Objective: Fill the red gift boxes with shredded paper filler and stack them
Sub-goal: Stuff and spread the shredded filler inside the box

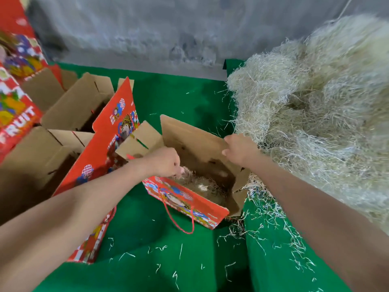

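An open red gift box (185, 199) with a red cord handle lies on the green cloth in the middle, its brown flaps raised. A wad of pale shredded paper filler (200, 185) sits inside it. My left hand (166, 162) reaches into the box from the left, fingers curled down onto the filler. My right hand (240, 149) grips the top edge of the far brown flap (193, 142). A large heap of shredded paper (315, 114) rises at the right, just beyond my right hand.
Several more open red boxes (77, 108) with brown insides stand at the left, one tall red side (101, 161) close to my left arm. Loose shreds (269, 209) litter the green cloth (168, 249). A grey concrete wall (168, 32) runs behind.
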